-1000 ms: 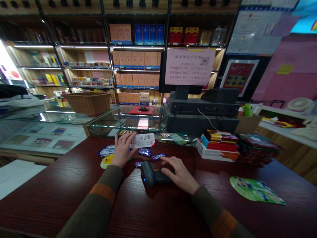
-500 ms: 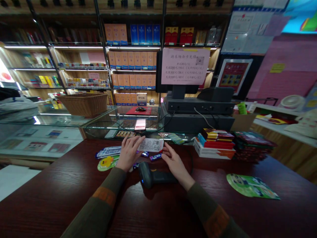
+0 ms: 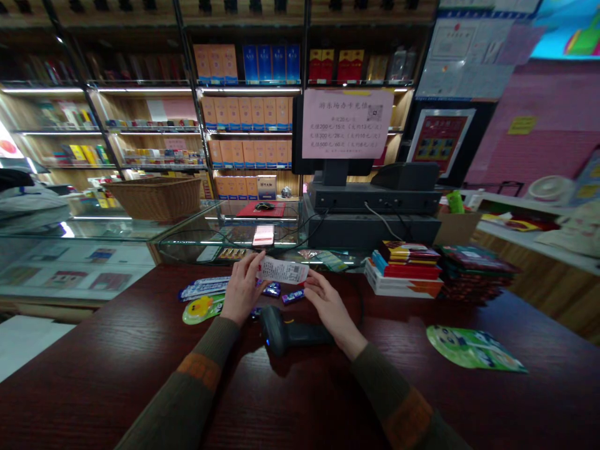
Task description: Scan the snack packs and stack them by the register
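Note:
A narrow white packet point(image 3: 284, 271) with printed text and a barcode is held up between my hands over the counter. My left hand point(image 3: 242, 289) grips its left end, thumb below and fingers on top. At the right end, my right hand point(image 3: 330, 307) pinches the packet's edge. Below them a dark barcode scanner point(image 3: 295, 334) lies on its side, a small blue light on its head. Small purple-wrapped sweets point(image 3: 293, 296) lie behind it. Left of my left hand are several blue-and-white stick packs point(image 3: 204, 289) and a green packet with a yellow duck point(image 3: 202, 309).
A green panda packet point(image 3: 475, 349) lies on the right of the dark wooden counter point(image 3: 117, 375). Stacked boxes point(image 3: 407, 272) and dark packs point(image 3: 478, 273) stand behind it. Beyond are a cash register point(image 3: 372, 215), a glass display case point(image 3: 225, 219) and a wicker basket point(image 3: 157, 199).
The packet has tipped, its left end now higher, and my right fingers have closed on its right end. The view has shifted slightly; the scanner and sweets stay put.

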`<action>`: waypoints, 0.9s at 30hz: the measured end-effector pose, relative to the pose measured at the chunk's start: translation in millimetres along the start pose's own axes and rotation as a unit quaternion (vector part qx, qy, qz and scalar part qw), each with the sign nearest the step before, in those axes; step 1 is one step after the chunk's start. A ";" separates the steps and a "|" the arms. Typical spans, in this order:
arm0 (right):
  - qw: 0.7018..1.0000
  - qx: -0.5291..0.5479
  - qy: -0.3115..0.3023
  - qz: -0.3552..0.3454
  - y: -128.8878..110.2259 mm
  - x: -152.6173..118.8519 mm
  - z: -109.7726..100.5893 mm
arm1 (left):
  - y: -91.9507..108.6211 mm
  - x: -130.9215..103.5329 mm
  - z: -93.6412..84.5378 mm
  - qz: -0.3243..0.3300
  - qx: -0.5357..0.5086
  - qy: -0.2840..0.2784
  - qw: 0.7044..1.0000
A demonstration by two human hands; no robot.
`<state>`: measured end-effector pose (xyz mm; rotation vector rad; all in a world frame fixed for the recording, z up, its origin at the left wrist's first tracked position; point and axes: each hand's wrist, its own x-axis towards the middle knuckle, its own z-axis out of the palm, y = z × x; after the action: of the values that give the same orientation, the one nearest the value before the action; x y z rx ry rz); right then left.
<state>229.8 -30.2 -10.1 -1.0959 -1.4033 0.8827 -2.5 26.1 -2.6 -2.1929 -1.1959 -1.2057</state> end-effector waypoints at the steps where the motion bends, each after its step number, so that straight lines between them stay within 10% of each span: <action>1: 1.000 0.005 -0.002 -0.001 -0.7 -0.5 1.1 | 0.5 0.0 0.1 -0.012 -0.003 0.007 1.000; 16: 1.000 0.025 0.004 0.003 4.7 1.4 -1.2 | 10.3 0.2 9.9 -0.096 -0.117 -0.052 0.987; 27: 0.983 0.142 0.112 0.036 -7.2 -0.1 -17.8 | 30.2 9.1 7.5 -0.220 -0.370 -0.097 0.897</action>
<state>246.3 -33.6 -1.1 -0.9973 -1.0228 0.9474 28.4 18.2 3.0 -2.7068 -1.5586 -1.9167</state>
